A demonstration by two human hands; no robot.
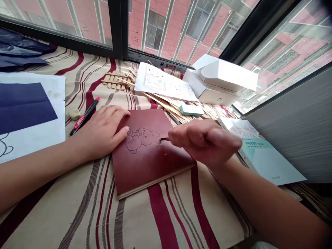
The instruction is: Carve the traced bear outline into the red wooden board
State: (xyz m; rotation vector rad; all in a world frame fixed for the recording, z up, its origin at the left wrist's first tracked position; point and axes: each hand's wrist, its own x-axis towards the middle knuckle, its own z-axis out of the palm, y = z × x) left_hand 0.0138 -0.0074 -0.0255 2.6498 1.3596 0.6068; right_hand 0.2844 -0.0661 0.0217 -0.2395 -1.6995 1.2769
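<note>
A dark red board (153, 169) lies on the striped cloth, with the outline of a bear-like animal (140, 138) on its surface. Across the board's left edge rests my left hand (103, 133), palm down, with its fingers spread a little and nothing held. My right hand (203, 140) is closed around a thin dark tool (165, 139), whose tip meets the board by the drawing's right end. Most of the tool is hidden inside the fist. A small pale shaving lies near the tip.
Left of the board are a red and black pen (84, 117), an eraser (74, 113) and a sheet with dark blue paper (26, 105). Behind lie wooden sticks (118, 81), a printed sheet (164, 83), a green-white block (192, 109) and white boxes (220, 79). A book (269, 159) is at right.
</note>
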